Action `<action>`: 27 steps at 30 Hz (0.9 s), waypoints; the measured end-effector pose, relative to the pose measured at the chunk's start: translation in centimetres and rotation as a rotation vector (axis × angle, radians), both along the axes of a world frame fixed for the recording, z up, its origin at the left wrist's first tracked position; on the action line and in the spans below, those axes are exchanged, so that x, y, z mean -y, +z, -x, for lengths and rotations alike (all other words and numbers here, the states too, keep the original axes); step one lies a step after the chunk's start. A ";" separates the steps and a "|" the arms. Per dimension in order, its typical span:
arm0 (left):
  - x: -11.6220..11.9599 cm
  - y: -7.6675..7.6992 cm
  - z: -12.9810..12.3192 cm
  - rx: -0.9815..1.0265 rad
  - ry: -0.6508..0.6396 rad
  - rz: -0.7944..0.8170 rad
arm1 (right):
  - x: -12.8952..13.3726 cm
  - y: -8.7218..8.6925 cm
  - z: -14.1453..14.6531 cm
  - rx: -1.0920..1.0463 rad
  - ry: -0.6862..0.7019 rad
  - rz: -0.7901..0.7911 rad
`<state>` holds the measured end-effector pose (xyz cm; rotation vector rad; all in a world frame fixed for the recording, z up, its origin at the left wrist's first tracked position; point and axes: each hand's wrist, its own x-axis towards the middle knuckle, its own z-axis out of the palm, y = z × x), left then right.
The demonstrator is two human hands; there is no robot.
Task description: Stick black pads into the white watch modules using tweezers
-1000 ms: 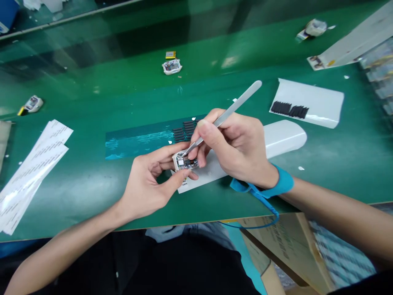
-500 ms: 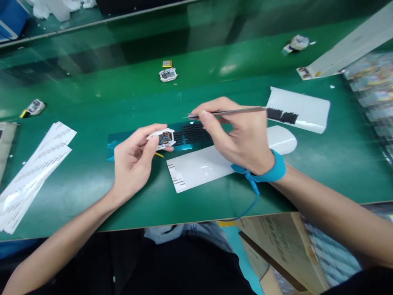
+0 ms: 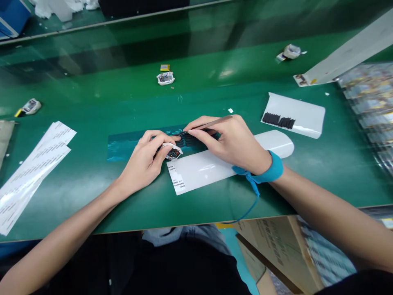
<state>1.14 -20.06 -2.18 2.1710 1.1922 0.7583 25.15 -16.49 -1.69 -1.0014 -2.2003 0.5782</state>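
Observation:
My left hand (image 3: 146,157) is closed on a small white device housing (image 3: 173,152) with a circuit board showing inside. Its index finger reaches onto the blue film strip (image 3: 121,143), beside rows of black adhesive pieces (image 3: 192,140). In my right hand (image 3: 229,137) are metal tweezers (image 3: 211,123), pinched between thumb and fingers. Their tips point left, down at the black pieces near my left fingertip. Whether the tips grip a piece is too small to tell. A white backing sheet (image 3: 202,170) with printed lettering lies under my right hand.
Another white sheet (image 3: 302,112) with black pieces lies right. Printed strips (image 3: 37,172) lie left. Similar housings sit at the back: one in the middle (image 3: 166,78), one left (image 3: 31,106), one right (image 3: 291,51). A white post (image 3: 346,49) and filled trays (image 3: 373,102) stand right.
My right hand has brought the tweezers down and left to the black pieces. The housing in my left hand has shifted down and right, and my left index finger has stretched onto the film.

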 end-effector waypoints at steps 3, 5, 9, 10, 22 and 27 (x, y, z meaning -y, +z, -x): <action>-0.1 0.0 -0.3 -0.072 0.006 0.002 | 0.4 -0.8 0.2 0.058 0.001 -0.123; -0.2 -0.1 -0.4 -0.102 0.007 -0.007 | 0.6 -1.2 0.4 0.098 -0.026 -0.187; -0.4 -0.5 -0.5 -0.094 0.006 -0.017 | 0.3 -1.2 0.5 0.121 -0.090 -0.288; -0.4 -0.5 -0.4 -0.091 0.009 -0.018 | 0.2 -1.1 0.5 0.095 -0.111 -0.309; -1.2 3.5 1.6 0.806 0.513 0.266 | 1.7 0.8 0.8 -0.137 -0.029 -0.547; -1.9 3.0 1.4 0.991 0.490 0.697 | 2.9 1.8 0.3 0.030 0.052 -0.583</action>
